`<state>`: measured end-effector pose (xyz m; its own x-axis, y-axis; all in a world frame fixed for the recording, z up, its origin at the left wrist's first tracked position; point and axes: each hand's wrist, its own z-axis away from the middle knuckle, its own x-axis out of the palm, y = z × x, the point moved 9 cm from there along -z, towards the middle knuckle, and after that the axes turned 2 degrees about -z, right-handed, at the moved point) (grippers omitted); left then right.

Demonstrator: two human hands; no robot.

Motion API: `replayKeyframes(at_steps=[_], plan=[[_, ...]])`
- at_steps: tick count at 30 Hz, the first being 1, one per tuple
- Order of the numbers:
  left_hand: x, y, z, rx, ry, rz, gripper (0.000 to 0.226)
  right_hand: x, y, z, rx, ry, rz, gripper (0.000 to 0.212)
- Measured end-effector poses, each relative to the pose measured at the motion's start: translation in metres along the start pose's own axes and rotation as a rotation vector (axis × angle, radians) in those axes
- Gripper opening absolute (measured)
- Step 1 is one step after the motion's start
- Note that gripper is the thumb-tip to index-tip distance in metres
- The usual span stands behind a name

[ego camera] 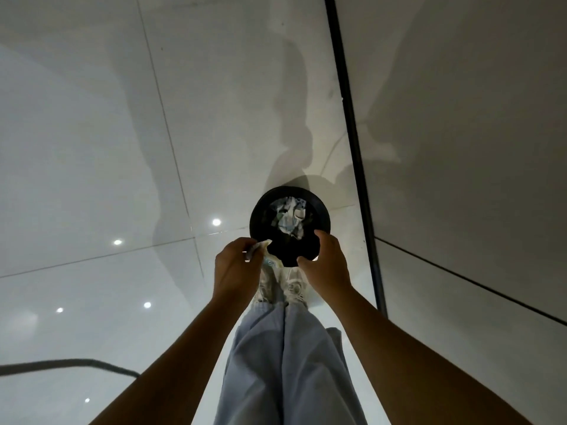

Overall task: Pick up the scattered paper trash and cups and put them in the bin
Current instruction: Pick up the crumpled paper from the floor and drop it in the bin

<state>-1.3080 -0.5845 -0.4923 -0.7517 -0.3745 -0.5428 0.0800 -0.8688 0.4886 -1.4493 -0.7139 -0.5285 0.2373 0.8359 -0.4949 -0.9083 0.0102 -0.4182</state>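
Glossy white floor (92, 179): your left hand (236, 268) pinches crumpled paper (260, 250); your right hand (325, 265), fingers loosely spread, hovers over the black bin (260, 210).

glossy white tile floor (92, 179), grey wall (475, 118)

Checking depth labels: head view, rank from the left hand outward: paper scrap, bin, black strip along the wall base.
1. paper scrap: pinched in the left hand itself, at the bin's near rim.
2. bin: just ahead and to the right, crumpled trash inside.
3. black strip: farthest, past the bin on the right, along the wall base.
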Motion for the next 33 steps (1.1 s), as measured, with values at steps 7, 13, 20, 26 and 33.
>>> replayKeyframes(at_steps=[7,13,20,26,33], plan=[[0.055,0.016,-0.017,-0.075,-0.194,-0.114,0.025,-0.026,0.016,0.019,0.011,0.073,-0.071,0.054],[0.048,0.018,0.006,0.028,-0.18,-0.288,0.045,-0.023,0.001,0.035,-0.056,0.03,-0.013,0.053],[-0.046,0.049,0.067,0.174,-0.065,-0.401,0.038,-0.035,-0.091,0.095,-0.313,-0.054,0.246,0.059],[-0.157,0.087,0.133,0.169,0.099,-0.377,0.04,-0.048,-0.207,0.178,-0.574,-0.083,0.482,0.055],[-0.271,0.065,0.244,-0.007,0.4,-0.261,0.04,-0.024,-0.319,0.304,-0.943,-0.197,0.723,0.053]])
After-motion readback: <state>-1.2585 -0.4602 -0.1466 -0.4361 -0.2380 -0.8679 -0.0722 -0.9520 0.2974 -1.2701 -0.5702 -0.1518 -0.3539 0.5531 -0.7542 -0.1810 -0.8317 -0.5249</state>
